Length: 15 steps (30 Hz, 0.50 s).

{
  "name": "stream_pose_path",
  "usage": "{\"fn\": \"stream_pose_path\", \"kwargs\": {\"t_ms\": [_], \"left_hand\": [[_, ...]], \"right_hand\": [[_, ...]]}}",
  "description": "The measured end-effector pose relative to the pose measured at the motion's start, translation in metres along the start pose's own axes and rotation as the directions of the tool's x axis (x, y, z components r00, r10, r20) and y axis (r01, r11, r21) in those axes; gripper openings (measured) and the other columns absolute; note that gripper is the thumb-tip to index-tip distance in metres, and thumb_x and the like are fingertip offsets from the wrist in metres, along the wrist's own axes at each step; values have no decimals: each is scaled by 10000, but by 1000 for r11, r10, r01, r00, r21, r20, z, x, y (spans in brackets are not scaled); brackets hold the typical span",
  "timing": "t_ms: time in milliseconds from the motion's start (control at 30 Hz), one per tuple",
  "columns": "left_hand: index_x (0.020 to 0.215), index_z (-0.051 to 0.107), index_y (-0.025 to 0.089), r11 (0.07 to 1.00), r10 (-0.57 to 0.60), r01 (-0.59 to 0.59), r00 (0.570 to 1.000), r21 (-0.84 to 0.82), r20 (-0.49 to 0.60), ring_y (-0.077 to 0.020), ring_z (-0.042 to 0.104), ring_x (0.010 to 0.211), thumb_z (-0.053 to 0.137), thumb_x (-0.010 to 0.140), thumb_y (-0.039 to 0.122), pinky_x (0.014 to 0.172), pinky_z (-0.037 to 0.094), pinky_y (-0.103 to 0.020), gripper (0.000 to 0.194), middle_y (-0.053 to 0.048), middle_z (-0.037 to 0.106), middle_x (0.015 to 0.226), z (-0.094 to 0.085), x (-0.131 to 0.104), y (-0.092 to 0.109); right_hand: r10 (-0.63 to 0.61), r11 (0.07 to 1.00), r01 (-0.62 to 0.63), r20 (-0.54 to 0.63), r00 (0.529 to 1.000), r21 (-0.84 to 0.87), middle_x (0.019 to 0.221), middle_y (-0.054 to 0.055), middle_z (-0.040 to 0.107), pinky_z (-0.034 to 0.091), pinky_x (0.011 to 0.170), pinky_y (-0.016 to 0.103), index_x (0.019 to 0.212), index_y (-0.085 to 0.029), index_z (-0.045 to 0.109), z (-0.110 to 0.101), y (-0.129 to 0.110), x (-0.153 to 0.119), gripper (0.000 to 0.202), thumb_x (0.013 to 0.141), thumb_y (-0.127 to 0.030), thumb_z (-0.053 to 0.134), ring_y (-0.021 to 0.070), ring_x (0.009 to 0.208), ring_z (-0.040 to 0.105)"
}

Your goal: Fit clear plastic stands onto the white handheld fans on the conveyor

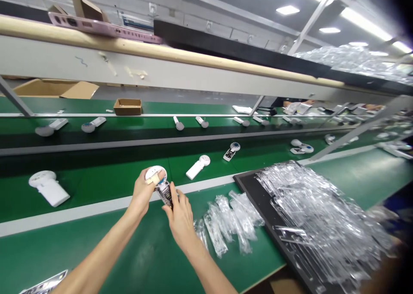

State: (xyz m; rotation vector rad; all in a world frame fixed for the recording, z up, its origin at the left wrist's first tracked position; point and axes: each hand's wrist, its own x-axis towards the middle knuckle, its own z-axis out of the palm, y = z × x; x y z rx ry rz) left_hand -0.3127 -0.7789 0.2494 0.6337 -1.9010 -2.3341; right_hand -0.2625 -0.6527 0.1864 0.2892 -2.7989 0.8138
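Over the near edge of the green line I hold a white handheld fan [165, 193] with its handle casing open, so that a dark circuit board shows. My left hand [142, 193] grips the round white head, its thumb across the front near a pale yellow patch and a bit of blue. Against the handle's right side, my right hand [180, 214] closes its thumb and fingers around the lower end. Nearest on the belt lies another white fan [197, 167]. Beyond it is a fan with its board exposed [231, 152].
Clear plastic bags with parts [222, 223] lie right of my hands. A black tray [280, 238] piled with clear plastic pieces stands farther right. A larger white fan [48, 187] rests at left. A shelf beam [193, 76] crosses above; a small cardboard box [127, 107] sits behind.
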Motion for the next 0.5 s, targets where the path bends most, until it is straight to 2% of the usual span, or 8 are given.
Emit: {"fn": "stream_pose_path", "kwargs": {"t_ms": [100, 167, 200, 267, 300, 367, 433, 500], "left_hand": [[1038, 604, 158, 989, 4, 21, 985, -145, 171, -214, 603, 957, 811, 569, 448, 774, 477, -282, 588, -94, 645, 1083, -8, -14, -18], [1015, 620, 146, 972, -114, 172, 942, -162, 315, -233, 621, 945, 796, 592, 467, 762, 491, -295, 559, -110, 664, 1048, -18, -24, -33], [1001, 628, 142, 963, -182, 238, 921, -128, 344, -244, 632, 919, 793, 594, 478, 730, 499, -300, 553, -115, 674, 1014, -23, -28, -40], [997, 636, 147, 955, -260, 290, 917, -58, 304, -256, 641, 895, 797, 585, 490, 675, 504, -297, 560, -112, 684, 981, -31, -36, -50], [998, 636, 156, 961, -255, 275, 930, -41, 266, -256, 640, 911, 809, 571, 483, 670, 504, -288, 565, -104, 685, 987, -34, -40, -54], [981, 634, 171, 974, -213, 225, 955, -37, 207, -251, 629, 961, 840, 527, 463, 699, 504, -267, 577, -87, 684, 1005, -37, -49, -58], [979, 627, 184, 975, -208, 219, 962, -44, 175, -247, 622, 993, 853, 501, 465, 733, 504, -260, 599, -73, 685, 1005, -37, -62, -60], [988, 613, 198, 969, -224, 238, 960, -69, 171, -242, 616, 1018, 856, 484, 483, 787, 500, -263, 627, -62, 688, 997, -36, -76, -62]], "right_hand": [[36, 995, -40, 43, 998, 97, 1020, 85, 583, 517, 805, 382, 1502, -259, 202, -9, -7, -12, 638, 919, -267, 461, 234, 924, 588], [23, 993, -29, 50, 998, 117, 1032, 84, 583, 499, 853, 390, 1483, -265, 269, -14, -16, -21, 630, 900, -279, 506, 239, 959, 574], [13, 991, -22, 64, 998, 136, 1047, 81, 585, 492, 867, 391, 1465, -280, 314, -16, -20, -25, 608, 893, -285, 520, 239, 975, 569], [71, 972, -84, 66, 995, 221, 1087, 68, 592, 483, 884, 369, 1411, -301, 405, -13, -27, -32, 514, 905, -290, 495, 222, 999, 574], [165, 945, -170, 43, 985, 280, 1076, 62, 606, 486, 873, 347, 1361, -284, 471, -10, -29, -34, 437, 924, -289, 452, 206, 986, 587], [388, 853, -356, -7, 922, 381, 948, 58, 650, 496, 810, 310, 1150, -205, 623, -1, -28, -36, 356, 964, -284, 330, 179, 876, 624], [505, 789, -448, -29, 863, 421, 784, 53, 655, 497, 741, 298, 892, -163, 673, 9, -24, -37, 453, 981, -293, 248, 173, 749, 630], [566, 764, -502, -49, 823, 406, 575, 41, 590, 485, 654, 304, 621, -167, 603, 16, -18, -39, 578, 990, -319, 184, 175, 595, 591]]}}
